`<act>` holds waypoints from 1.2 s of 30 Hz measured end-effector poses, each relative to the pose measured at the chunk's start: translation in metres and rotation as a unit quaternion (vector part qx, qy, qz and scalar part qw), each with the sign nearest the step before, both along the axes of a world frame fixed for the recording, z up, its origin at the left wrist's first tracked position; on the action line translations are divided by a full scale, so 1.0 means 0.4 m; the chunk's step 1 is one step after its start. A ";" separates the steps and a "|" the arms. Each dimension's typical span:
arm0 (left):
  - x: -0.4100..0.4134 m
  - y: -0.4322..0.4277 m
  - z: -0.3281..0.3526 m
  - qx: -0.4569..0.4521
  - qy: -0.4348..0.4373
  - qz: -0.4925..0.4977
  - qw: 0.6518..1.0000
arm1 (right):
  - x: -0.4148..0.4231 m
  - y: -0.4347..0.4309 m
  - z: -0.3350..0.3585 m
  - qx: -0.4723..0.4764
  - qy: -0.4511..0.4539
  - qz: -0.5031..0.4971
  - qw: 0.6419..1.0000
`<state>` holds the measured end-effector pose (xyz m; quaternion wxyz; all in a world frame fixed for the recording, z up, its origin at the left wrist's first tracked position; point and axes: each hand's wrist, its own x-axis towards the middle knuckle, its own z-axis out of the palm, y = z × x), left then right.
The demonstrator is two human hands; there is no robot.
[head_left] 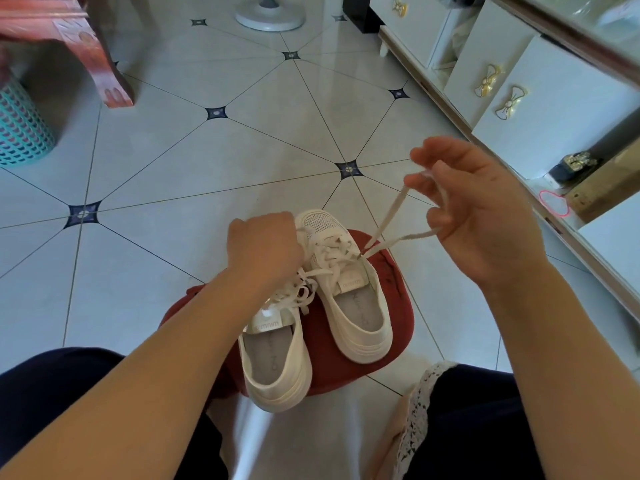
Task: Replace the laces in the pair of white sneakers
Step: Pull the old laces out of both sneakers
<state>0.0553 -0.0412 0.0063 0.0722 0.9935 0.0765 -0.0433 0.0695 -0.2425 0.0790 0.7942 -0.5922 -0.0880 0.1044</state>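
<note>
2 white sneakers (273, 358) sit on a red stool (398, 317), one at its near edge. Left hand (265, 247) curls tight over that one's laces (301, 292); right hand (478, 209), raised, pinches a lace loop (391, 211) from the farther sneaker (360, 317).

Single view: wide-angle camera on person's head, faced forward and steeply down. Sat close above left hand (263, 247), right hand (478, 209) and sneakers (360, 317) at frame centre; tiled floor (207, 150) stretched beyond, straight lines bowed toward edges.
</note>
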 end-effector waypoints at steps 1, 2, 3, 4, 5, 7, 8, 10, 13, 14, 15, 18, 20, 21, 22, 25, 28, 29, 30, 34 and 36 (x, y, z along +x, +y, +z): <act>-0.002 -0.002 -0.001 -0.009 -0.006 0.007 1.000 | 0.001 0.003 -0.008 -0.053 -0.004 -0.013 0.999; -0.004 -0.008 -0.002 -0.016 -0.019 0.006 1.000 | 0.003 0.006 -0.020 -0.119 -0.021 -0.030 0.992; -0.006 -0.016 -0.003 -0.024 -0.040 -0.001 0.999 | 0.005 0.009 -0.032 -0.194 -0.045 -0.049 0.979; -0.006 -0.024 -0.002 -0.038 -0.062 -0.013 0.997 | 0.008 0.012 -0.045 -0.274 -0.072 -0.061 0.957; -0.004 -0.033 0.001 -0.056 -0.075 -0.031 0.995 | 0.011 0.013 -0.056 -0.359 -0.096 -0.061 0.926; 0.001 -0.050 0.000 -0.097 -0.068 -0.073 0.990 | 0.017 0.010 -0.078 -0.518 -0.123 -0.033 0.846; 0.000 -0.060 -0.006 -0.117 -0.058 -0.090 0.987 | 0.019 0.007 -0.090 -0.571 -0.119 -0.013 0.812; -0.003 -0.080 -0.020 -0.134 -0.044 -0.111 0.984 | 0.017 0.003 -0.114 -0.641 -0.097 0.018 0.761; -0.004 -0.102 -0.042 -0.098 -0.056 -0.132 0.985 | 0.013 0.000 -0.140 -0.713 -0.096 0.008 0.694; -0.002 -0.106 -0.046 -0.089 -0.063 -0.135 0.985 | 0.012 0.001 -0.145 -0.722 -0.105 0.005 0.684; 0.000 -0.110 -0.050 -0.079 -0.069 -0.136 0.985 | 0.011 0.005 -0.151 -0.720 -0.117 0.008 0.684; 0.006 -0.118 -0.052 -0.077 -0.070 -0.132 0.986 | 0.004 0.028 -0.175 -0.688 -0.141 0.050 0.710; 0.010 -0.115 -0.050 -0.173 -0.039 -0.086 0.980 | -0.003 0.046 -0.192 -0.677 -0.134 0.051 0.722; 0.012 -0.109 -0.047 -0.234 -0.011 -0.053 0.971 | -0.005 0.052 -0.200 -0.673 -0.130 0.043 0.727; 0.013 -0.099 -0.044 -0.287 0.011 -0.020 0.958 | -0.006 0.055 -0.206 -0.667 -0.126 0.036 0.734; 0.014 -0.051 -0.033 -0.329 0.019 0.073 0.941 | -0.001 0.053 -0.215 -0.652 -0.109 0.024 0.750; 0.014 -0.028 -0.024 -0.129 -0.033 0.018 0.991 | 0.005 0.043 -0.212 -0.626 -0.090 0.013 0.774; 0.013 -0.033 -0.023 -0.089 -0.048 -0.019 0.995 | 0.005 0.042 -0.212 -0.627 -0.094 0.015 0.773; 0.010 -0.047 -0.023 -0.081 -0.059 -0.050 0.994 | 0.004 0.043 -0.212 -0.630 -0.101 0.017 0.770; 0.000 -0.117 -0.046 -0.044 -0.092 -0.149 0.984 | 0.003 0.049 -0.213 -0.629 -0.118 0.012 0.768; 0.002 -0.130 -0.057 0.005 -0.103 -0.176 0.979 | 0.003 0.046 -0.216 -0.629 -0.119 0.009 0.768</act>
